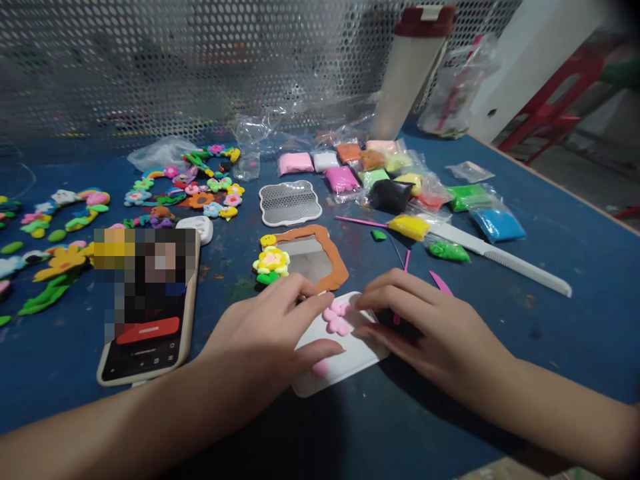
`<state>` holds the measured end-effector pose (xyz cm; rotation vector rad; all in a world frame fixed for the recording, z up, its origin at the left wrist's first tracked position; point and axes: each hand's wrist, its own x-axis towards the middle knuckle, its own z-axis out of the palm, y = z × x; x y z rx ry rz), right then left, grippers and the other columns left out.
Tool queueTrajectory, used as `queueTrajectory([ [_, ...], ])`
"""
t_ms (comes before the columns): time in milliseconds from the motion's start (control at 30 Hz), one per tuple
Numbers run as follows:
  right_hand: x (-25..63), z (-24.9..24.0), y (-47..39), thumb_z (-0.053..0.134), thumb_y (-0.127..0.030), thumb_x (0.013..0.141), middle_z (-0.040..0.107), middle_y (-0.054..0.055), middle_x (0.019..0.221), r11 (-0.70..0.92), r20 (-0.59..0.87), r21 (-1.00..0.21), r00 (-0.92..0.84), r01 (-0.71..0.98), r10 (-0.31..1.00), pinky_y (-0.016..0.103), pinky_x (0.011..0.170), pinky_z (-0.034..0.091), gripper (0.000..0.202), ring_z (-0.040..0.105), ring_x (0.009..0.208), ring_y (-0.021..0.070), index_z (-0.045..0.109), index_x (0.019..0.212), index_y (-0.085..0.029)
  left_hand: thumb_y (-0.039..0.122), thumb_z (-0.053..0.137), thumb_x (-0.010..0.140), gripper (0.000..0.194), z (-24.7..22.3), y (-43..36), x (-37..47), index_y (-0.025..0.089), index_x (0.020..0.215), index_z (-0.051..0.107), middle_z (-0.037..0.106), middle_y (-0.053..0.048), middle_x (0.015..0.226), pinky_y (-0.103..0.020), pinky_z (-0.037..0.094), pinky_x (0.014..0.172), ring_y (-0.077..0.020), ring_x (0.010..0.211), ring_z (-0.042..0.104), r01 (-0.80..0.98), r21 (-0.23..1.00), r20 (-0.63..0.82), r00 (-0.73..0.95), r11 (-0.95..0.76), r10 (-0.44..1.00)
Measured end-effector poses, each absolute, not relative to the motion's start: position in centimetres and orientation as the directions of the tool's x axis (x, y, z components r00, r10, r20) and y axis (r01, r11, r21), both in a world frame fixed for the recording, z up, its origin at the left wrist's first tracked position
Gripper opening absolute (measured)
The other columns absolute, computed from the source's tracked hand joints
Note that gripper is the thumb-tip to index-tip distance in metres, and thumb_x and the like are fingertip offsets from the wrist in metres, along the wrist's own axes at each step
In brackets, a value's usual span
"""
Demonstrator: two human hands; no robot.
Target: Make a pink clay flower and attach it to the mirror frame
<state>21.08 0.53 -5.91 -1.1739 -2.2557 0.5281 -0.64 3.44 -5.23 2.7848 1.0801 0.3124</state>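
A small white board [345,370] lies on the table in front of me, bearing a flower of pink clay petals [337,319] and a separate pink clay piece [320,368]. My left hand [285,320] reaches over the board's left side, its index fingertip at the petals and its thumb stretched apart below them. From the right, my right hand [420,313] rests over the board's edge, bent fingers and thumb apart beside the flower. Just beyond stands out a mirror [305,257] with a brown clay frame and a yellow clay flower [271,262] on its left.
A phone [150,307] lies left, near several colourful clay-decorated frames [200,193]. A white-framed mirror [290,203], bagged clay [343,180], a white knife-like tool [500,253] and pink tools [440,283] lie beyond. A tumbler [410,73] stands against the perforated metal panel [200,67].
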Motion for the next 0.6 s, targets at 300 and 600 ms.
queueTrajectory([
  [300,20.4,-6.5,0.6,0.057,-0.021,0.087,0.054,0.002,0.085,0.509,0.207,-0.576,-0.489,0.639,0.848,0.026,0.063,0.047,0.006,0.052,0.074,0.013,0.052,0.085,-0.019,0.031,0.045,0.091,0.022,-5.7,3.4,-0.1,0.022,0.104,0.06,0.063,-0.004,0.097,-0.024,0.048,0.054,-0.0167,0.075,0.065,0.619,0.177,0.169,0.747,-0.765,0.643],
  [600,20.1,-7.0,0.7,0.047,-0.025,0.091,0.061,0.008,0.086,0.641,0.333,-0.363,-0.548,0.677,0.767,0.029,0.061,0.048,0.015,0.059,0.074,0.0166,0.06,0.088,-0.018,0.021,0.044,0.09,0.02,-6.0,3.6,-0.2,0.023,0.103,0.059,0.063,-0.002,0.098,-0.024,0.049,0.055,-0.0165,0.078,0.064,0.615,0.218,0.173,0.739,-0.757,0.651],
])
